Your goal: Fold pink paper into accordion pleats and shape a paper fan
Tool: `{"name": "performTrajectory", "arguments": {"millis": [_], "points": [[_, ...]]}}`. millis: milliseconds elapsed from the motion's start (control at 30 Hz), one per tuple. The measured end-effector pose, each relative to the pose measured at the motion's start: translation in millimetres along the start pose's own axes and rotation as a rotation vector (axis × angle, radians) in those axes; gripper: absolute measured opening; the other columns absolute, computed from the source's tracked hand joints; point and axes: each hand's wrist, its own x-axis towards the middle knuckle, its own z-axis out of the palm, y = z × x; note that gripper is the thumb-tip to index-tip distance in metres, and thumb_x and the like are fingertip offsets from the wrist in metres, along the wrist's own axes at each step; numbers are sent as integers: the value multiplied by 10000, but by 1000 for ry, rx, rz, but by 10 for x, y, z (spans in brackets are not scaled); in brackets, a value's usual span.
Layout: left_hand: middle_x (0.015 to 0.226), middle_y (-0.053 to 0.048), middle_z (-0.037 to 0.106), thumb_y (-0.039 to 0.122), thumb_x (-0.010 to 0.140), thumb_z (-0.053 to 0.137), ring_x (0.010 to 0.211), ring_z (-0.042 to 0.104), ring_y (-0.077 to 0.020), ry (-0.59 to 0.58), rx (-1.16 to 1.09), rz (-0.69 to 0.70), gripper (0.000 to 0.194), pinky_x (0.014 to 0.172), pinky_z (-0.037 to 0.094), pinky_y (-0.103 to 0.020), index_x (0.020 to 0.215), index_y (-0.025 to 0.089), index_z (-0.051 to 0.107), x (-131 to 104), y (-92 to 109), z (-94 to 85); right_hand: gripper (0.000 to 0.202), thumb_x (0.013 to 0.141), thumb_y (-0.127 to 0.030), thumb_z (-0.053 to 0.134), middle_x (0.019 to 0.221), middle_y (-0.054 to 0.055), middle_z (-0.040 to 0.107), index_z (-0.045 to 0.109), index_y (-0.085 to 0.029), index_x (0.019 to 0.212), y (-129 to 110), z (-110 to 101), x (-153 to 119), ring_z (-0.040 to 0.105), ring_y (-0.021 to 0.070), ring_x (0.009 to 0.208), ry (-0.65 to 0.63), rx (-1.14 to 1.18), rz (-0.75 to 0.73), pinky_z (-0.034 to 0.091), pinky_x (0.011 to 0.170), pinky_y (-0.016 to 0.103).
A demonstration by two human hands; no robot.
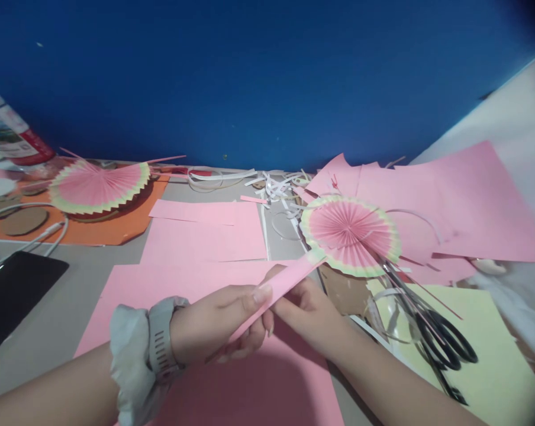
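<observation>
A narrow folded strip of pink paper (292,277) with a pale green end slants up to the right between my hands. My left hand (225,313) pinches its lower part with the thumb on top. Behind the strip, my right hand (309,310) grips it from the right, its fingertips partly hidden. Both hands are above a large pink paper sheet (134,290). Just past the strip's green end lies a round pleated paper fan (350,234), pink with a pale green rim. Black-handled scissors (447,337) rest to the right of my right hand.
A second pleated fan (101,186) sits on orange paper (134,222) at left, near a bottle (14,133), cardboard discs (24,220) and a black phone (21,296). Paper scraps (279,188) lie along the blue wall (250,77). Green paper (493,355) is at right.
</observation>
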Motion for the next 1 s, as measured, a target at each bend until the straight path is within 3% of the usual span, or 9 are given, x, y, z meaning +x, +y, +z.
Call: {"name": "performTrajectory", "arguments": {"millis": [133, 300, 367, 500, 567, 667, 767, 900, 1000], "points": [[457, 38, 454, 501, 915, 268, 283, 349, -52, -23, 9, -13, 495, 269, 225, -176, 630, 155, 478, 6, 21, 2, 112, 813, -258, 539, 528, -36, 526, 571, -179, 740, 35, -31, -9, 431, 104, 494, -37, 94, 6, 326, 511, 238], [423, 50, 419, 354, 961, 220, 453, 417, -80, -4, 34, 207, 419, 569, 419, -212, 720, 155, 499, 31, -20, -8, 419, 821, -551, 462, 565, -43, 423, 591, -186, 980, 124, -91, -13, 381, 114, 521, -58, 291, -48, 304, 520, 252], [428, 59, 425, 360, 957, 238, 433, 397, -82, 12, -24, 185, 370, 548, 408, -221, 786, 160, 498, 33, -34, -9, 466, 796, -603, 474, 578, -45, 430, 569, -203, 1016, 132, -91, -4, 377, 107, 510, -36, 290, -66, 290, 507, 245], [468, 63, 461, 419, 935, 296, 325, 345, -54, -15, -68, 55, 342, 359, 308, -185, 824, 162, 494, 14, -10, -13, 250, 828, -458, 550, 515, -82, 337, 518, -211, 812, 118, -58, 18, 259, 69, 443, 147, 280, -28, 204, 428, 202], [509, 59, 483, 430, 927, 312, 304, 352, -44, -44, -51, 10, 332, 301, 269, -162, 858, 161, 493, 6, 18, -17, 236, 859, -417, 520, 501, -84, 312, 486, -205, 760, 116, -40, 23, 253, 69, 440, 190, 290, -21, 217, 422, 199], [561, 58, 505, 415, 917, 357, 318, 365, -40, -71, -36, -4, 272, 278, 270, -139, 963, 165, 455, 8, 44, -24, 243, 884, -392, 485, 503, -79, 328, 481, -194, 743, 121, -28, 27, 277, 68, 448, 206, 306, -38, 258, 444, 203], [583, 58, 507, 393, 907, 401, 350, 376, -45, -30, 7, 5, 245, 290, 279, -136, 1012, 173, 421, 22, 41, -27, 254, 873, -381, 512, 511, -79, 324, 494, -178, 721, 126, -30, 33, 248, 57, 458, 257, 296, -63, 218, 438, 191], [723, -23, 582, 393, 913, 391, 604, 552, -100, -31, 52, 32, 261, 465, 413, -176, 916, 147, 478, 45, 4, -9, 234, 865, -385, 518, 512, -81, 322, 516, -178, 757, 132, -47, 36, 255, 60, 460, 314, 266, -68, 228, 438, 196], [764, -40, 606, 363, 937, 343, 638, 561, -93, -59, 10, 87, 269, 643, 460, -237, 892, 133, 475, 52, -22, 14, 231, 850, -392, 534, 521, -76, 356, 527, -176, 769, 128, -66, 31, 282, 60, 457, 304, 240, -81, 252, 436, 198]]}}
